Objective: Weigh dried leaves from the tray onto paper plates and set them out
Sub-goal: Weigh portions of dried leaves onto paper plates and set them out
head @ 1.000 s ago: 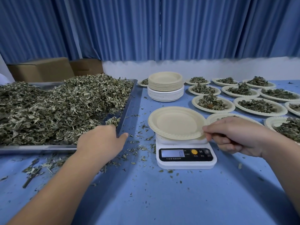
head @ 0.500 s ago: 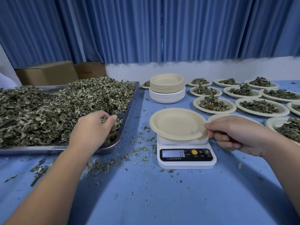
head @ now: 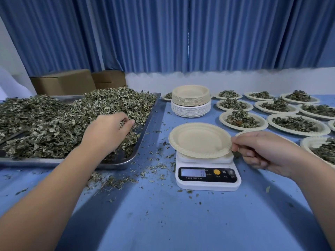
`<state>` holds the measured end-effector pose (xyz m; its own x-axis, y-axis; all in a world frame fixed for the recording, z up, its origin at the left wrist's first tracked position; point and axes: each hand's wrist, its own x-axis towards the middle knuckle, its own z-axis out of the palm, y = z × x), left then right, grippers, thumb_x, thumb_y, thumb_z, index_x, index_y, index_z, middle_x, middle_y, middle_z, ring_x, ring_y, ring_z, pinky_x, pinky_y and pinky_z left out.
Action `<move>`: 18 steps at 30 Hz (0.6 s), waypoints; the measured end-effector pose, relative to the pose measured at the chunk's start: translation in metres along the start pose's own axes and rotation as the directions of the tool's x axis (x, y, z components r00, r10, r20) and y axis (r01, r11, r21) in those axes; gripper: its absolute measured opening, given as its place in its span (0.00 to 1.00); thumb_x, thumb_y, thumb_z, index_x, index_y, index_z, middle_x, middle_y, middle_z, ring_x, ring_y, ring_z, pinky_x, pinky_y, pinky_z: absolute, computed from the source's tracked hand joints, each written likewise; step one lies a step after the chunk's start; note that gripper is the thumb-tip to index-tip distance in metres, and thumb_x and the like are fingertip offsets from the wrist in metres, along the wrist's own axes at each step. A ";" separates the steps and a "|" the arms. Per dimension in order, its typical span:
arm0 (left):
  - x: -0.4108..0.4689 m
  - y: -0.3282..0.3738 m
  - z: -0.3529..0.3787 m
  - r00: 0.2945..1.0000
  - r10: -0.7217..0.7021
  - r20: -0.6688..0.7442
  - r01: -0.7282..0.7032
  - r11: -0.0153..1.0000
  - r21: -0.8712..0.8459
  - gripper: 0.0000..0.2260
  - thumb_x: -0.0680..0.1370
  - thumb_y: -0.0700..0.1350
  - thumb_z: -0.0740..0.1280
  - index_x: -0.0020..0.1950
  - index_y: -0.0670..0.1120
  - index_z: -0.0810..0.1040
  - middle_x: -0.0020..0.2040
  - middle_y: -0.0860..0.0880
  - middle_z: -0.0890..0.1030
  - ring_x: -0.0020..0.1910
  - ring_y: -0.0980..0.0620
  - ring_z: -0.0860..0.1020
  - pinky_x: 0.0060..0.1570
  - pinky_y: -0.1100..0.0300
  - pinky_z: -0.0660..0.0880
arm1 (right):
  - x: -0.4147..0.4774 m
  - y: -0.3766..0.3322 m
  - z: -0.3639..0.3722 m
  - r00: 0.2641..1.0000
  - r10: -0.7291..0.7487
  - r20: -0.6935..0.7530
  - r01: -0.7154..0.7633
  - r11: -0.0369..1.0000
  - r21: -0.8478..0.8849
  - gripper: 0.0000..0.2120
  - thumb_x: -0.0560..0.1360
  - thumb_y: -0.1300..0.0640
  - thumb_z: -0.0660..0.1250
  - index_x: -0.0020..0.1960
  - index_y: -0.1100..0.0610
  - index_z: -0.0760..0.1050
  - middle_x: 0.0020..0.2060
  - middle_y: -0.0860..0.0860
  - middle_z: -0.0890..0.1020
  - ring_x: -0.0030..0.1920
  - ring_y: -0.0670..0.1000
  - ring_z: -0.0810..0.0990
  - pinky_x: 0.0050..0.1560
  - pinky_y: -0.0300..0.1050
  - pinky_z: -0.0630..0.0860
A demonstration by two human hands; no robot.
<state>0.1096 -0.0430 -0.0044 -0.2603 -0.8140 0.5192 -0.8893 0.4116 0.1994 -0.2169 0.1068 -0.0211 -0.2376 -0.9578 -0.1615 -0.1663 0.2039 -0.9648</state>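
An empty paper plate (head: 197,140) sits on the white digital scale (head: 207,178), whose display reads 0. My right hand (head: 262,151) pinches the plate's right rim between thumb and forefinger. On the left stands a metal tray (head: 141,142) heaped with dried leaves (head: 54,120). My left hand (head: 107,133) is inside the tray near its right corner, fingers curled into the leaves and gripping a clump.
A stack of unused paper plates (head: 191,100) stands behind the scale. Several filled plates (head: 297,124) cover the table at the right. Loose leaf bits (head: 112,180) lie scattered on the blue table in front of the tray. Cardboard boxes (head: 63,82) sit behind the tray.
My left hand has moved from the tray's front right corner up into the leaf pile and curled into it. My right hand has stayed at the plate's rim.
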 end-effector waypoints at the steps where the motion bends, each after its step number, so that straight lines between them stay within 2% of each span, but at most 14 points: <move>1: 0.003 0.004 -0.004 1.000 -0.004 -0.007 0.004 0.999 -0.037 0.14 0.80 0.58 0.60 0.53 0.50 0.79 0.26 0.51 0.77 0.19 0.55 0.71 0.19 0.66 0.62 | 0.000 0.000 -0.001 1.000 -0.003 0.001 0.003 1.000 0.005 0.13 0.78 0.56 0.65 0.39 0.62 0.76 0.23 0.51 0.65 0.19 0.47 0.61 0.20 0.34 0.54; 3: 0.010 0.016 -0.014 0.999 -0.006 -0.044 0.000 0.991 -0.131 0.14 0.80 0.57 0.60 0.54 0.50 0.79 0.29 0.52 0.79 0.19 0.57 0.72 0.17 0.65 0.64 | 0.001 0.001 -0.002 1.000 -0.013 0.002 0.013 1.000 0.013 0.12 0.78 0.56 0.65 0.39 0.62 0.77 0.24 0.52 0.65 0.20 0.47 0.61 0.19 0.34 0.54; 7: 0.025 0.055 -0.032 0.984 0.051 -0.174 -0.096 0.961 -0.261 0.14 0.80 0.56 0.61 0.52 0.49 0.81 0.38 0.55 0.79 0.33 0.59 0.76 0.29 0.64 0.70 | 0.002 0.001 -0.002 1.000 -0.028 -0.009 0.028 0.999 0.023 0.12 0.78 0.56 0.65 0.39 0.62 0.78 0.24 0.52 0.66 0.20 0.47 0.61 0.19 0.33 0.55; 11: 0.035 0.100 -0.030 0.958 0.157 -0.240 -0.233 0.912 -0.336 0.12 0.80 0.54 0.62 0.49 0.49 0.80 0.40 0.53 0.80 0.37 0.58 0.76 0.34 0.64 0.70 | 0.001 0.001 -0.002 0.998 -0.063 -0.018 0.063 0.997 0.034 0.12 0.78 0.56 0.64 0.39 0.62 0.78 0.24 0.52 0.66 0.20 0.47 0.61 0.20 0.33 0.54; 14: 0.039 0.125 -0.015 0.945 0.231 -0.231 -0.301 0.891 -0.340 0.13 0.81 0.55 0.61 0.49 0.48 0.79 0.40 0.53 0.81 0.38 0.54 0.78 0.40 0.56 0.76 | 0.001 0.000 -0.002 0.997 -0.077 -0.025 0.078 0.996 0.042 0.13 0.78 0.57 0.64 0.38 0.62 0.77 0.24 0.52 0.66 0.20 0.48 0.61 0.20 0.34 0.54; 18: 0.036 0.144 0.017 0.941 0.307 -0.141 -0.338 0.845 -0.415 0.13 0.80 0.57 0.62 0.50 0.49 0.79 0.44 0.52 0.81 0.45 0.51 0.77 0.47 0.53 0.75 | 0.001 -0.001 -0.002 0.995 -0.092 -0.040 0.093 0.995 0.031 0.13 0.79 0.57 0.64 0.37 0.61 0.77 0.23 0.52 0.66 0.20 0.48 0.61 0.20 0.34 0.54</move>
<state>-0.0342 -0.0203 0.0284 -0.4650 -0.5822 0.6669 -0.5078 0.7925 0.3377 -0.2186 0.1058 -0.0198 -0.2592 -0.9637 -0.0640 -0.1575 0.1075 -0.9816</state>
